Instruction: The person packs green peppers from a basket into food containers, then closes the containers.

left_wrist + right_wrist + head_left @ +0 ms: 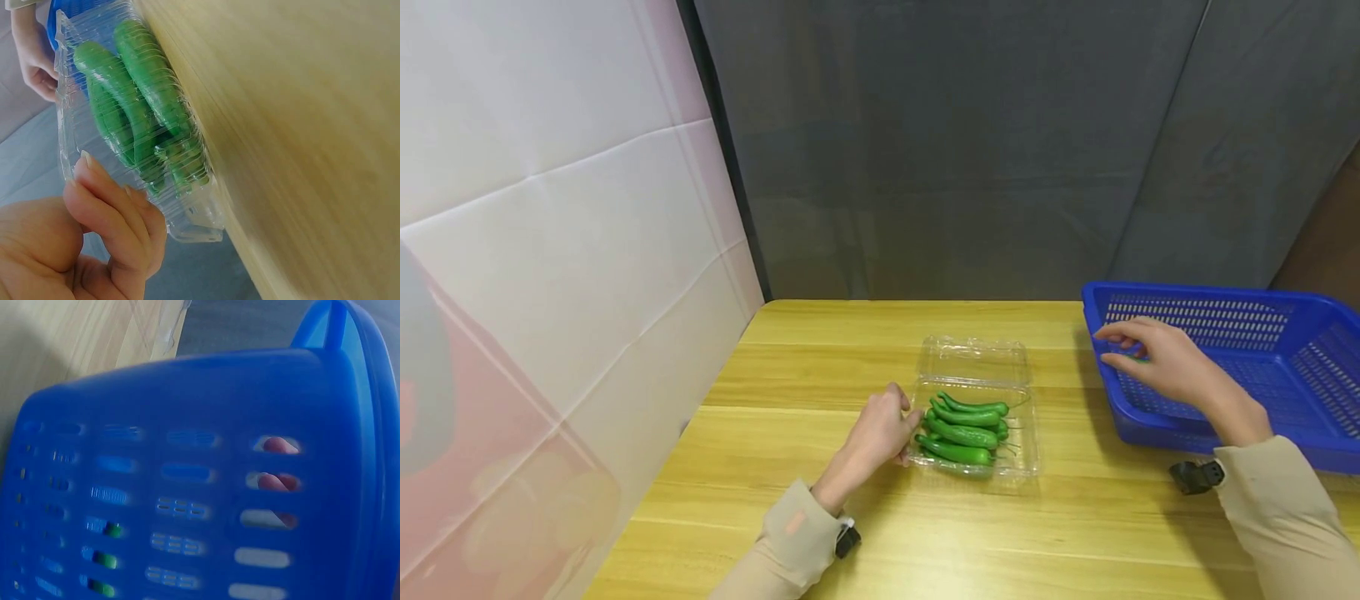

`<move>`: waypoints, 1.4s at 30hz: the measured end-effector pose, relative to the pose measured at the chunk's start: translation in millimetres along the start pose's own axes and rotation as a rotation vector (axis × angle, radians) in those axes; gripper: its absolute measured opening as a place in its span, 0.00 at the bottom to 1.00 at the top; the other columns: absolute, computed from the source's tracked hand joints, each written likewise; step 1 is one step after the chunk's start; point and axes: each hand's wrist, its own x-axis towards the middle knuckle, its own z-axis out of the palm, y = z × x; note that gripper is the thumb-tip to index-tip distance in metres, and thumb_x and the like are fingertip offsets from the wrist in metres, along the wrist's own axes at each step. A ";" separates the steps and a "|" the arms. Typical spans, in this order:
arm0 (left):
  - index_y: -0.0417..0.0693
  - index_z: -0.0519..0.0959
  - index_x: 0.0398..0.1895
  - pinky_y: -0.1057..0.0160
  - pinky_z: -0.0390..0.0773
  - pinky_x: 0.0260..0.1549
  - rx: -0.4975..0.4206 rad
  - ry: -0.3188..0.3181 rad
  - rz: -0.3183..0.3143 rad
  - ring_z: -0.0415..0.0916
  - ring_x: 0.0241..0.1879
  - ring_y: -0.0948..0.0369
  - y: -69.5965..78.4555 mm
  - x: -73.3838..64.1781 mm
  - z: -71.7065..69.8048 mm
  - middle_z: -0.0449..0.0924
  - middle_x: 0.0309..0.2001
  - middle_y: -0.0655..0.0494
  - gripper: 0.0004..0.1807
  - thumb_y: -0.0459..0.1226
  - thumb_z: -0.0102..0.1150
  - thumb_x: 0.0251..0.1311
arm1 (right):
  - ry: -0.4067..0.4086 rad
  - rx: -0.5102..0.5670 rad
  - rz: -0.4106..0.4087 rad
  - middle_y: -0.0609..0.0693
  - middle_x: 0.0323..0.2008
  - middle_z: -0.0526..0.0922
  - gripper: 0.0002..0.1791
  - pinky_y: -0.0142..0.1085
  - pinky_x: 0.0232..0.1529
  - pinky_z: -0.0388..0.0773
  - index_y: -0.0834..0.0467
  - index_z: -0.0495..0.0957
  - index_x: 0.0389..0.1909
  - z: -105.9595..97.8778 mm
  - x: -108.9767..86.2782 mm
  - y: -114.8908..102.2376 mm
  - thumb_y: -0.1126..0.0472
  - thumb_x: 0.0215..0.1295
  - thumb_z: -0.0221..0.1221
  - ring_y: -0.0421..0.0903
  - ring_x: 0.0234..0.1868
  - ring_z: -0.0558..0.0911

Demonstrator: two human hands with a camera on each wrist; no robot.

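Note:
A clear plastic clamshell container [1026,454] stands with its lid [973,360] folded back. In it lie several green chili peppers [966,435], also seen through its wall in the left wrist view. My left hand [880,423] pinches the container's left edge with thumb and fingertips. Over the left side of a blue plastic basket [1195,292] hovers my right hand [1172,362], thumb and fingers apart. A bit of green shows by its thumb. Through the basket's slots the right wrist view shows my fingertips [278,481] and, lower down, a green pepper [103,559].
The yellow wood-grain table [760,467] carries both container and basket. A dark grey curtain [925,150] hangs behind its far edge. To the left rises a pale printed cloth wall [587,233].

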 end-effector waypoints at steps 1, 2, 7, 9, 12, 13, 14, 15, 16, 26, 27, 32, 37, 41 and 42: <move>0.28 0.71 0.43 0.58 0.83 0.11 0.005 0.002 0.002 0.72 0.07 0.63 0.1 0.2 0.0 0.75 0.15 0.49 0.11 0.31 0.57 0.71 | -0.002 -0.004 0.001 0.55 0.43 0.84 0.15 0.46 0.39 0.84 0.64 0.83 0.51 -0.6 -0.3 0.8 0.66 0.65 0.67 0.51 0.41 0.81; 0.28 0.71 0.43 0.59 0.83 0.10 0.011 0.004 0.005 0.72 0.07 0.64 0.1 0.3 0.0 0.75 0.15 0.49 0.11 0.32 0.57 0.71 | -0.001 -0.008 0.000 0.55 0.43 0.84 0.15 0.46 0.39 0.84 0.64 0.83 0.51 -1.1 -0.5 1.7 0.66 0.65 0.67 0.51 0.41 0.81; 0.27 0.71 0.45 0.60 0.82 0.10 0.020 0.006 0.009 0.72 0.07 0.63 -0.2 -0.1 -0.1 0.75 0.15 0.49 0.12 0.32 0.58 0.71 | 0.037 -0.041 -0.031 0.53 0.38 0.84 0.14 0.42 0.35 0.82 0.65 0.83 0.49 -1.8 -1.8 6.7 0.69 0.62 0.68 0.49 0.37 0.80; 0.26 0.71 0.46 0.60 0.82 0.10 0.019 0.004 0.007 0.72 0.07 0.63 -0.5 -0.3 0.0 0.75 0.15 0.49 0.13 0.32 0.58 0.71 | 0.047 -0.049 -0.037 0.51 0.36 0.84 0.14 0.40 0.34 0.81 0.65 0.84 0.47 -1.5 -2.8 9.1 0.69 0.61 0.69 0.48 0.36 0.79; 0.26 0.70 0.47 0.61 0.82 0.09 0.019 0.002 0.005 0.72 0.07 0.63 -0.8 -0.3 0.2 0.75 0.15 0.49 0.13 0.32 0.57 0.71 | 0.044 -0.060 -0.034 0.51 0.35 0.83 0.14 0.41 0.33 0.80 0.65 0.83 0.47 -0.6 -4.6 13.3 0.69 0.59 0.69 0.48 0.35 0.79; 0.26 0.70 0.47 0.61 0.82 0.09 0.019 0.003 0.005 0.72 0.07 0.63 -0.8 -0.4 0.2 0.75 0.15 0.49 0.13 0.32 0.58 0.71 | 0.042 -0.063 -0.032 0.51 0.35 0.83 0.15 0.41 0.34 0.80 0.65 0.83 0.47 -0.3 -5.3 14.8 0.69 0.59 0.70 0.48 0.35 0.79; 0.26 0.70 0.47 0.61 0.82 0.09 0.020 0.003 0.004 0.72 0.07 0.63 -0.9 -0.3 0.3 0.75 0.15 0.49 0.13 0.32 0.58 0.71 | 0.038 -0.064 -0.029 0.51 0.35 0.83 0.15 0.41 0.34 0.80 0.65 0.83 0.47 0.0 -6.0 16.2 0.69 0.59 0.70 0.48 0.36 0.79; 0.26 0.70 0.47 0.61 0.82 0.09 0.019 0.002 0.002 0.73 0.07 0.63 -1.0 -0.4 0.4 0.75 0.15 0.49 0.13 0.32 0.58 0.71 | 0.036 -0.069 -0.026 0.50 0.36 0.83 0.15 0.42 0.34 0.80 0.65 0.83 0.48 0.3 -6.6 17.8 0.69 0.59 0.70 0.48 0.36 0.79; 0.26 0.70 0.47 0.61 0.82 0.10 0.019 0.001 -0.002 0.73 0.07 0.63 -1.0 -0.7 0.3 0.75 0.15 0.49 0.13 0.32 0.58 0.71 | 0.033 -0.074 -0.024 0.50 0.36 0.83 0.15 0.42 0.35 0.81 0.65 0.83 0.48 0.6 -7.3 19.4 0.68 0.59 0.70 0.48 0.36 0.79; 0.25 0.71 0.48 0.62 0.83 0.11 0.011 -0.001 -0.006 0.74 0.09 0.62 -0.6 -1.4 0.9 0.76 0.16 0.48 0.14 0.32 0.57 0.71 | 0.009 -0.090 0.011 0.60 0.38 0.85 0.18 0.53 0.40 0.82 0.68 0.81 0.48 1.1 -15.4 35.9 0.69 0.56 0.70 0.57 0.39 0.82; 0.25 0.71 0.48 0.62 0.82 0.10 0.009 -0.001 -0.006 0.74 0.09 0.62 -0.7 -1.4 1.0 0.76 0.17 0.48 0.14 0.32 0.57 0.71 | -0.006 -0.088 0.029 0.62 0.39 0.85 0.19 0.55 0.41 0.82 0.69 0.80 0.49 0.7 -16.1 37.5 0.69 0.57 0.70 0.59 0.40 0.83; 0.26 0.71 0.46 0.62 0.82 0.10 0.008 0.007 0.004 0.73 0.08 0.62 -1.0 -0.9 1.2 0.76 0.16 0.47 0.13 0.31 0.58 0.71 | -0.086 -0.074 0.129 0.71 0.45 0.82 0.20 0.64 0.46 0.79 0.71 0.77 0.53 -2.7 -18.1 43.4 0.66 0.63 0.68 0.68 0.46 0.80; 0.27 0.71 0.45 0.62 0.82 0.09 0.005 0.008 0.005 0.73 0.07 0.63 -0.9 -0.9 1.2 0.76 0.16 0.47 0.12 0.31 0.57 0.71 | -0.103 -0.106 0.178 0.74 0.46 0.81 0.21 0.67 0.47 0.76 0.72 0.77 0.53 -6.4 -20.4 49.8 0.66 0.63 0.67 0.71 0.48 0.79; 0.27 0.70 0.45 0.62 0.82 0.10 -0.006 0.008 0.004 0.73 0.08 0.63 -0.9 -0.9 1.7 0.76 0.17 0.47 0.12 0.31 0.57 0.71 | -0.126 -0.123 0.199 0.75 0.46 0.80 0.22 0.68 0.46 0.76 0.73 0.76 0.53 -9.1 -23.5 57.4 0.65 0.62 0.67 0.72 0.47 0.78; 0.27 0.70 0.45 0.62 0.82 0.10 -0.008 0.009 0.005 0.73 0.08 0.63 -0.9 -0.8 1.9 0.76 0.17 0.47 0.12 0.31 0.57 0.71 | -0.133 -0.123 0.200 0.75 0.46 0.80 0.22 0.68 0.46 0.76 0.73 0.76 0.53 -9.7 -24.2 59.5 0.66 0.62 0.67 0.73 0.47 0.78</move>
